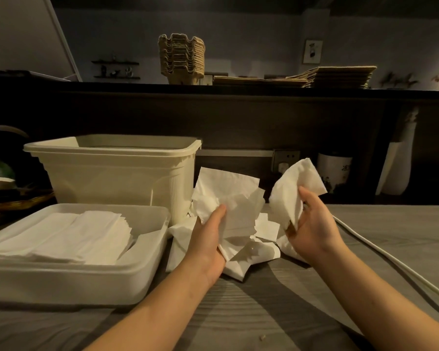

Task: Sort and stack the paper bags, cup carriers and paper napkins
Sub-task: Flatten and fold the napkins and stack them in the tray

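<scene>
the left grip (211, 239) pinches a crumpled napkin sheaf (228, 196) standing toward 12 o'clock, and the right grip (314, 231) curls round another napkin (294, 183) fanning toward 1 o'clock, both above loose napkins (254, 252) on the counter (264, 312). at 9 o'clock a shallow tray (74, 274) holds flat napkin stacks (69, 236), long edges running 8 to 2 o'clock; the tall bin (117, 173) behind it hides its inside. on the shelf (137, 87) at 12 o'clock, cup carriers (181, 62) stand nested and paper bags (340, 77) lie flat.
</scene>
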Tool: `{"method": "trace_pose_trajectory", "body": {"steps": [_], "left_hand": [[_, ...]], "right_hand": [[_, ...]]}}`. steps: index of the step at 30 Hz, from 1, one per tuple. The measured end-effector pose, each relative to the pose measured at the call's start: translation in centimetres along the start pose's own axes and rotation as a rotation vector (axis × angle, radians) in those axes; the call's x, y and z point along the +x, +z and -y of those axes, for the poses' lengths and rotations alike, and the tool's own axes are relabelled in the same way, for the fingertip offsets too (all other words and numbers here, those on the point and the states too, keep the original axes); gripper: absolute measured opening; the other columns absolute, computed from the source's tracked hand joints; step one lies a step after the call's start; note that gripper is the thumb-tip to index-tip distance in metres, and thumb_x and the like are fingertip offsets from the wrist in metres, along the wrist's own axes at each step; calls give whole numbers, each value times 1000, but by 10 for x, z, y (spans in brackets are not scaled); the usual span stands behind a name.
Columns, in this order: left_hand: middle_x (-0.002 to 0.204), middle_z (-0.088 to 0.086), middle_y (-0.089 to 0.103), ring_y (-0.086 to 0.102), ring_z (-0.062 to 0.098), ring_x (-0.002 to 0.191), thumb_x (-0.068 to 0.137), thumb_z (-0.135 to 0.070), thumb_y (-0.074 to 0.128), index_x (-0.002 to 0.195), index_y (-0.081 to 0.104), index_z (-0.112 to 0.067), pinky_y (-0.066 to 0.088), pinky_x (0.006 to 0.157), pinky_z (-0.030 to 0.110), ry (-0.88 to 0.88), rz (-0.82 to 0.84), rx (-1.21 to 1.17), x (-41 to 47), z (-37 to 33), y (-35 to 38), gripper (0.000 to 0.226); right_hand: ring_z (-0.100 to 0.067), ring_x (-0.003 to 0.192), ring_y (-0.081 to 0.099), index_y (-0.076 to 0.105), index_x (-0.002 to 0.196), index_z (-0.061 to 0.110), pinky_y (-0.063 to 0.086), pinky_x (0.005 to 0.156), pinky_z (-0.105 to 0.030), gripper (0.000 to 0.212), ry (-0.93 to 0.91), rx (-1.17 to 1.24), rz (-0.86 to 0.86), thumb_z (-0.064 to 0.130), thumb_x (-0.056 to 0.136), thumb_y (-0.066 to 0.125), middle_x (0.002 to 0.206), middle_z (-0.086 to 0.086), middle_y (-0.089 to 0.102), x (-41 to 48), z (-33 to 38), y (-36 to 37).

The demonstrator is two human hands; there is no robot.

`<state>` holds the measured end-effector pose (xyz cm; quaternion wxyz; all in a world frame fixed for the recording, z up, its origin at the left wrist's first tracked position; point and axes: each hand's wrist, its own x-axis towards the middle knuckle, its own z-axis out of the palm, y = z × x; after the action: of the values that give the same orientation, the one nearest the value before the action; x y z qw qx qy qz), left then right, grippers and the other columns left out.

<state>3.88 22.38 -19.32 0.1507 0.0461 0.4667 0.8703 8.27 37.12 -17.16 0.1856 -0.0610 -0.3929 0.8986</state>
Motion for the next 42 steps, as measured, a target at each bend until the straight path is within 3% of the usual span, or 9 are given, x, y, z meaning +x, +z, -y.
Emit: {"method": "trace_pose_trajectory", "body": {"steps": [5, 9, 12, 17, 26, 29, 33, 39, 42], "left_hand": [[108, 0, 61, 57, 20, 100, 91, -27, 58, 124, 50, -25, 51, 76, 32, 107, -11, 276, 2, -1, -1, 34], [108, -8, 58, 52, 17, 108, 88, -29, 62, 122, 48, -30, 43, 97, 37, 40, 173, 615, 2, -7, -5, 37], [101, -14, 57, 51, 11, 101, 87, -28, 63, 109, 47, -35, 39, 94, 33, 11, 230, 680, 1, -12, -9, 28], [109, -9, 56, 49, 15, 113, 87, -23, 63, 109, 47, -33, 38, 100, 34, 22, 244, 674, 4, -11, -13, 28], [117, -3, 57, 50, 17, 116, 85, -24, 65, 117, 49, -30, 39, 105, 41, 39, 239, 693, 5, -7, -13, 37], [119, -2, 57, 50, 18, 117, 86, -23, 64, 116, 48, -32, 39, 105, 41, 53, 232, 699, 6, -6, -13, 35], [117, -3, 58, 51, 16, 114, 85, -24, 65, 114, 49, -32, 39, 105, 40, 48, 242, 683, 6, -6, -13, 34], [118, 1, 59, 53, 20, 114, 82, -27, 68, 123, 49, -24, 40, 105, 42, 29, 193, 613, 10, -4, -14, 45], [118, 2, 61, 55, 21, 113, 82, -25, 68, 123, 52, -21, 41, 104, 44, 23, 153, 545, 13, -5, -14, 44]], "right_hand": [[-18, 80, 68, 52, 127, 12, 54, 51, -22, 39, -12, -68, -45, 29, 93, 54, 109, -8, 65, 4, 3, -1], [-14, 76, 68, 61, 108, 20, 54, 58, -28, 18, -176, -391, 124, 22, 94, 51, 93, -1, 69, -1, 11, 4], [-11, 73, 64, 60, 92, 27, 55, 63, -27, 15, -315, -804, 150, 14, 92, 53, 86, 3, 64, -6, 14, 6], [-17, 86, 62, 61, 92, 28, 53, 73, -32, 13, -215, -1001, 192, 17, 92, 53, 95, 2, 64, -3, 10, 4], [-8, 89, 64, 59, 101, 30, 53, 68, -22, 21, -346, -855, 178, 13, 88, 59, 97, 7, 66, 3, 2, 1], [-11, 90, 66, 55, 111, 30, 54, 74, -28, 29, -246, -794, 202, 16, 87, 62, 100, 7, 67, 4, 1, -1], [-13, 83, 67, 62, 102, 23, 56, 69, -29, 14, -179, -821, 196, 21, 89, 58, 95, 3, 67, 2, -1, -2], [-23, 87, 61, 63, 97, 23, 54, 70, -43, 13, -231, -476, 76, 19, 93, 51, 93, -1, 64, 5, 7, -3], [-23, 92, 61, 58, 106, 25, 52, 64, -41, 15, -231, -253, 26, 21, 95, 48, 101, -2, 63, 7, 16, -4]]}}
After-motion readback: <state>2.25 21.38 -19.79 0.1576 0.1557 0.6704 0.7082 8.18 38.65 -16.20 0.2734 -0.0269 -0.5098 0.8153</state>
